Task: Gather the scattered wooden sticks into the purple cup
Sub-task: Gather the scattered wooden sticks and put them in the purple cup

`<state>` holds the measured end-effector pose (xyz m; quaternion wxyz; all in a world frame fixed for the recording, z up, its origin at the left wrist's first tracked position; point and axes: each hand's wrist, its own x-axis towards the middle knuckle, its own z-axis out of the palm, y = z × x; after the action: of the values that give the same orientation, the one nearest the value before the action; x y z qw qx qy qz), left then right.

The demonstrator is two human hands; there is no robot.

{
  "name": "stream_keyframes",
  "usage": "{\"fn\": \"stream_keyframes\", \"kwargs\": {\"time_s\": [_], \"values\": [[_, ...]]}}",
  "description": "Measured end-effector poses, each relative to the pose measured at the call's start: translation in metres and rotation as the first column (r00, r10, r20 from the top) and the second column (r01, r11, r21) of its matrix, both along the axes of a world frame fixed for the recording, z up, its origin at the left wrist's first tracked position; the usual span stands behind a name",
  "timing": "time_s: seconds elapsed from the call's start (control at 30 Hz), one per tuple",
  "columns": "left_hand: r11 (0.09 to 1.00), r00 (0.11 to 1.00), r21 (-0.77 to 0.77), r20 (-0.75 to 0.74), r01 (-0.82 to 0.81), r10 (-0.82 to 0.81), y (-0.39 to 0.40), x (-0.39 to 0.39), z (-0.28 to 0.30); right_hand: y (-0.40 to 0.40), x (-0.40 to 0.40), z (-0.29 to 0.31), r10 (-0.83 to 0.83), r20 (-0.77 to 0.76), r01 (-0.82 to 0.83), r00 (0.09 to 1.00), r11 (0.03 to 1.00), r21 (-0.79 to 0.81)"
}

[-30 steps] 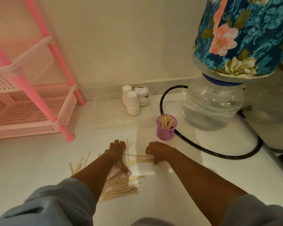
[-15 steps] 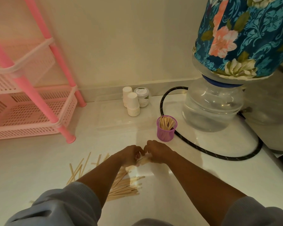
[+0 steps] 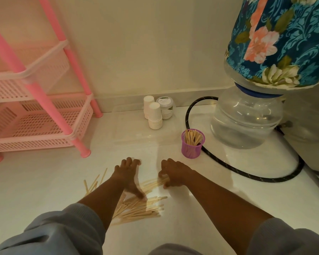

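White and glossy, the floor [image 3: 44, 183] fills the lower frame and meets a cream wall along the top. At centre, the left hand [image 3: 126, 173] lies spread and flat, palm down, fingers splayed over loose wooden sticks [image 3: 140, 208] and gripping nothing. Just to its right, apart from it, the right hand [image 3: 173, 173] is curled closed around a small bundle of sticks [image 3: 155, 183] whose free ends point left across the floor. More sticks lie fanned in a heap below the left hand, with a few strays at its left. The purple cup [image 3: 192, 144] stands upright above and right of the right hand, near but not touching it, already holding a cluster of sticks on end. A black hose [image 3: 247, 173] loops behind the cup toward a clear water jug [image 3: 247, 118] under a floral cover [image 3: 284, 39] at upper right. A pink plastic rack [image 3: 39, 115] occupies the left, and stacked white paper cups [image 3: 155, 115] with a small jar [image 3: 166, 107] sit against the wall.
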<state>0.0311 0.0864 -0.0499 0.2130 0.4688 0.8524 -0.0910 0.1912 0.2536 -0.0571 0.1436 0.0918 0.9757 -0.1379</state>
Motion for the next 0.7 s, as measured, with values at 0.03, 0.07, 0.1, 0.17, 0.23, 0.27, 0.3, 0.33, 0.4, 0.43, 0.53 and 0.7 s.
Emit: {"fn": "stream_keyframes", "kwargs": {"time_s": [0.03, 0.07, 0.1, 0.17, 0.23, 0.27, 0.3, 0.33, 0.4, 0.43, 0.53, 0.7], "values": [[0.999, 0.999, -0.017, -0.027, -0.035, 0.035, -0.005, -0.002, -0.001, 0.000, 0.000, 0.000, -0.014, -0.002, 0.014, 1.000, 1.000, -0.017], [0.997, 0.997, -0.042, -0.051, -0.065, 0.063, -0.010, -0.005, -0.001, 0.001, 0.000, 0.000, -0.025, -0.003, 0.025, 1.000, 0.999, -0.028], [0.994, 0.994, -0.070, -0.073, -0.088, 0.083, -0.014, -0.008, -0.001, 0.002, 0.000, 0.000, -0.034, -0.007, 0.034, 0.999, 0.999, -0.036], [0.989, 0.991, -0.101, -0.092, -0.109, 0.099, -0.022, -0.011, -0.001, 0.004, 0.000, 0.000, -0.055, -0.001, 0.055, 0.999, 0.998, -0.040], [0.992, 0.993, -0.069, -0.057, -0.104, 0.100, -0.025, -0.013, -0.001, 0.007, -0.001, 0.002, -0.070, 0.033, 0.071, 0.997, 0.997, -0.033], [0.995, 0.996, -0.040, -0.028, -0.092, 0.091, -0.024, -0.014, -0.001, 0.008, -0.001, 0.004, -0.072, 0.054, 0.073, 0.996, 0.997, -0.021], [0.997, 0.997, -0.011, 0.006, -0.078, 0.078, -0.022, -0.015, 0.000, 0.009, -0.002, 0.005, -0.073, 0.068, 0.074, 0.995, 0.997, -0.007], [0.998, 0.997, 0.015, 0.046, -0.069, 0.068, -0.019, -0.015, 0.001, 0.009, -0.003, 0.007, -0.078, 0.075, 0.077, 0.994, 0.997, 0.009], [0.996, 0.990, 0.054, 0.128, -0.067, 0.060, -0.013, -0.016, 0.002, 0.010, -0.002, 0.008, -0.094, 0.071, 0.092, 0.993, 0.995, 0.041], [0.995, 0.985, 0.071, 0.165, -0.070, 0.057, -0.010, -0.015, 0.002, 0.010, -0.002, 0.009, -0.102, 0.070, 0.098, 0.992, 0.994, 0.058], [0.987, 0.972, 0.142, 0.233, -0.071, 0.037, -0.004, -0.012, -0.002, 0.012, 0.000, 0.008, -0.126, 0.078, 0.117, 0.989, 0.988, 0.105], [0.959, 0.950, 0.256, 0.311, -0.122, 0.037, 0.009, 0.001, -0.002, 0.019, 0.004, 0.007, -0.153, 0.097, 0.141, 0.983, 0.982, 0.125]]}}
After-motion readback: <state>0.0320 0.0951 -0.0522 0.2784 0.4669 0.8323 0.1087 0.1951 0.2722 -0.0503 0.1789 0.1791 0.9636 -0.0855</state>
